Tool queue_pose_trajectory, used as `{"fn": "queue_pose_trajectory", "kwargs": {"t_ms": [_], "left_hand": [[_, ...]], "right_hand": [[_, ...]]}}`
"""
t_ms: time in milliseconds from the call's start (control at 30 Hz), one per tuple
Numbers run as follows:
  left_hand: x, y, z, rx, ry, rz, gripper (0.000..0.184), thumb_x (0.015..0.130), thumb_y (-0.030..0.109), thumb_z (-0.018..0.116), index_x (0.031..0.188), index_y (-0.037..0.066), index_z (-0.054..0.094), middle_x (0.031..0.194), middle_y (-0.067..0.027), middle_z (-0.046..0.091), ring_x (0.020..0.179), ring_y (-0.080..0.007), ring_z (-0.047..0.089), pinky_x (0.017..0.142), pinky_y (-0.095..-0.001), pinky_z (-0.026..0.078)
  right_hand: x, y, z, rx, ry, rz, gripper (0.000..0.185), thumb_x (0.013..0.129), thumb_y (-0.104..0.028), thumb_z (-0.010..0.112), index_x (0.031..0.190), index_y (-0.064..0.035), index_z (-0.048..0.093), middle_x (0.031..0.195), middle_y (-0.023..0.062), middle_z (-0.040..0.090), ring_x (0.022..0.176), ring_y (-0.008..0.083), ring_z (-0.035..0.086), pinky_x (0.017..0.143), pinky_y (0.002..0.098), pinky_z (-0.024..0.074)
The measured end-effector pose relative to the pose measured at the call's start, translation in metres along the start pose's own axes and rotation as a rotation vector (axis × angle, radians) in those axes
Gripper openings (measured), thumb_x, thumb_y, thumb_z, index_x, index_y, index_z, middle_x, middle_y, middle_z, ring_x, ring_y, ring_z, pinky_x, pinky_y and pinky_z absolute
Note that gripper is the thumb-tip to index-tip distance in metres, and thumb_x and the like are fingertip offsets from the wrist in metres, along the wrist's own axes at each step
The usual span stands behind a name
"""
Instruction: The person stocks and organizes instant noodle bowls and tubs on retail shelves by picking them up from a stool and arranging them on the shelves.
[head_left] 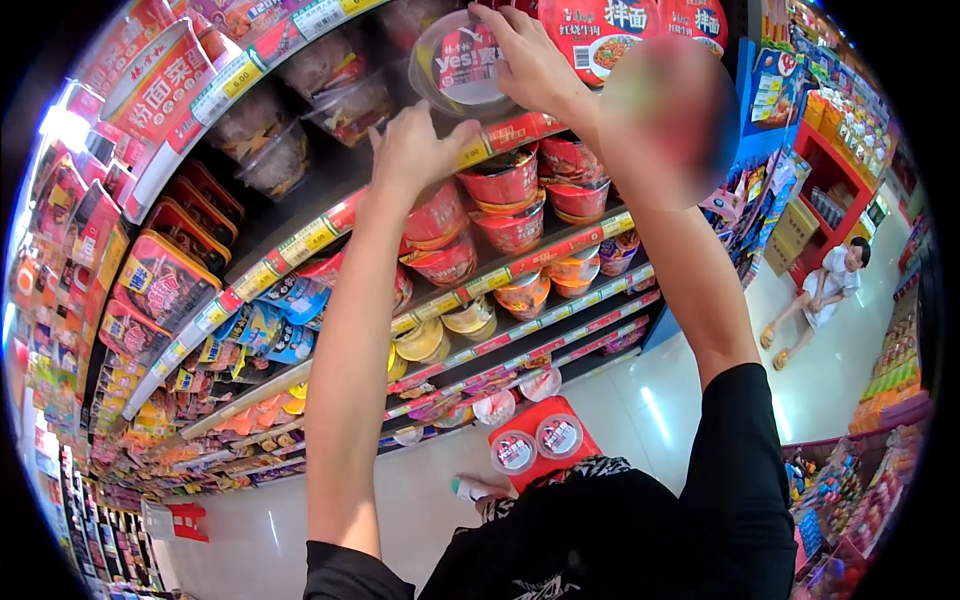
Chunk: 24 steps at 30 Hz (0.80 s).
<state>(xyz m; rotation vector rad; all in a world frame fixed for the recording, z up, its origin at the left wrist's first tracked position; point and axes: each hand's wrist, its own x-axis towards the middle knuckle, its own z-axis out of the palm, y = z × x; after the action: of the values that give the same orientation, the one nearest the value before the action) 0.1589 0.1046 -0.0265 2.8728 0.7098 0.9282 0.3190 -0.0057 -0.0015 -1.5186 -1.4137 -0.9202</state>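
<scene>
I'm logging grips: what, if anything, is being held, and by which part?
The clear-lidded tub, held by the right side of its rim in the right hand's fingers. Whether the left hand helps at its lower edge cannot be told.

Blurred patch right of the raised forearm, whatever lies behind it unreadable; lettering on the small price tags, too small to read; right fingertips, partly cut off by the top edge.

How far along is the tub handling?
Looks done: two clear-lidded tubs on the red stool. In hand: the right hand touches a "yes!" tub at the upper shelf; left hand open nearby. Left: that tub isn't on the stool; further count unclear.
</scene>
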Motion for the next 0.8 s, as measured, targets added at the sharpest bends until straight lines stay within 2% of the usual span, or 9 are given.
{"fn": "queue_pose_trajectory", "kwargs": {"t_ms": [167, 200, 267, 367, 433, 533, 667, 700, 800], "left_hand": [[-0.019, -0.018, 0.008, 0.183, 0.316, 0.172, 0.075, 0.078, 0.058, 0.062, 0.127, 0.002, 0.053, 0.130, -0.0202, 0.052, 0.124, -0.0341, 0.047, 0.104, -0.0612, 0.025], [-0.033, -0.013, 0.003, 0.160, 0.443, 0.255, 0.066, 0.079, 0.046, 0.069, 0.125, 0.001, 0.054, 0.126, -0.0188, 0.055, 0.121, -0.0335, 0.050, 0.103, -0.0558, 0.031], [-0.080, -0.006, -0.004, -0.126, 0.555, 0.313, 0.054, 0.077, 0.029, 0.074, 0.120, 0.001, 0.056, 0.121, -0.0175, 0.057, 0.115, -0.0317, 0.053, 0.100, -0.0474, 0.037], [-0.199, -0.016, 0.036, -0.371, 0.549, 0.194, 0.038, 0.073, 0.009, 0.073, 0.106, -0.001, 0.057, 0.106, -0.0165, 0.060, 0.100, -0.0318, 0.057, 0.089, -0.0399, 0.044], [-0.303, -0.037, 0.121, -0.540, 0.370, -0.195, 0.035, 0.076, 0.010, 0.070, 0.107, 0.000, 0.057, 0.104, -0.0149, 0.060, 0.100, -0.0292, 0.057, 0.089, -0.0378, 0.044], [-0.469, -0.056, 0.274, -0.711, 0.040, -0.666, 0.039, 0.085, 0.021, 0.067, 0.115, 0.000, 0.054, 0.103, -0.0137, 0.061, 0.101, -0.0261, 0.058, 0.091, -0.0371, 0.044], [-0.611, -0.010, 0.332, -0.850, -0.332, -0.988, 0.048, 0.086, 0.030, 0.067, 0.121, 0.000, 0.052, 0.103, -0.0161, 0.063, 0.096, -0.0258, 0.062, 0.088, -0.0355, 0.047], [-0.633, -0.002, 0.340, -0.904, -0.395, -1.025, 0.049, 0.086, 0.032, 0.067, 0.121, 0.001, 0.052, 0.103, -0.0161, 0.064, 0.095, -0.0257, 0.063, 0.088, -0.0352, 0.048], [-0.672, 0.009, 0.355, -0.987, -0.530, -1.113, 0.052, 0.087, 0.037, 0.067, 0.123, 0.002, 0.051, 0.103, -0.0159, 0.065, 0.093, -0.0245, 0.065, 0.086, -0.0338, 0.049]], "right_hand": [[-0.036, -0.024, -0.007, 0.117, 0.107, 0.032, 0.067, 0.077, 0.000, 0.053, 0.141, -0.0056, 0.033, 0.142, 0.0309, 0.031, 0.132, 0.0461, 0.030, 0.111, 0.0453, 0.0282], [-0.055, -0.035, -0.014, 0.162, 0.114, 0.065, 0.068, 0.078, -0.001, 0.054, 0.142, -0.0081, 0.033, 0.142, 0.0299, 0.031, 0.133, 0.0463, 0.029, 0.111, 0.0452, 0.0279], [-0.122, -0.041, 0.000, 0.220, 0.249, -0.039, 0.048, 0.078, 0.002, 0.055, 0.125, -0.0044, 0.048, 0.118, 0.0205, 0.051, 0.110, 0.0396, 0.048, 0.093, 0.0448, 0.0414], [-0.279, -0.063, 0.008, 0.358, -0.115, 0.262, 0.043, 0.080, -0.001, 0.060, 0.122, -0.0004, 0.049, 0.115, 0.0199, 0.052, 0.110, 0.0367, 0.050, 0.094, 0.0417, 0.0404], [-0.414, -0.063, 0.039, 0.452, -0.399, 0.653, 0.043, 0.081, -0.003, 0.061, 0.122, -0.0002, 0.049, 0.114, 0.0204, 0.055, 0.108, 0.0329, 0.054, 0.094, 0.0369, 0.0421], [-0.595, -0.073, 0.067, 0.436, -0.783, 0.857, 0.051, 0.079, -0.010, 0.066, 0.126, 0.0002, 0.048, 0.117, 0.0205, 0.057, 0.107, 0.0348, 0.056, 0.092, 0.0385, 0.0460], [-0.695, -0.102, 0.067, 0.421, -1.271, 1.121, 0.061, 0.078, -0.024, 0.068, 0.130, -0.0013, 0.047, 0.123, 0.0253, 0.054, 0.115, 0.0354, 0.053, 0.097, 0.0388, 0.0433], [-0.690, -0.101, 0.059, 0.442, -1.465, 1.026, 0.064, 0.079, -0.028, 0.065, 0.133, -0.0014, 0.044, 0.123, 0.0266, 0.053, 0.118, 0.0366, 0.051, 0.100, 0.0396, 0.0420], [-0.711, -0.104, 0.055, 0.225, -1.522, 1.143, 0.067, 0.079, -0.026, 0.063, 0.136, -0.0003, 0.039, 0.125, 0.0269, 0.052, 0.119, 0.0377, 0.050, 0.102, 0.0399, 0.0408]]}}
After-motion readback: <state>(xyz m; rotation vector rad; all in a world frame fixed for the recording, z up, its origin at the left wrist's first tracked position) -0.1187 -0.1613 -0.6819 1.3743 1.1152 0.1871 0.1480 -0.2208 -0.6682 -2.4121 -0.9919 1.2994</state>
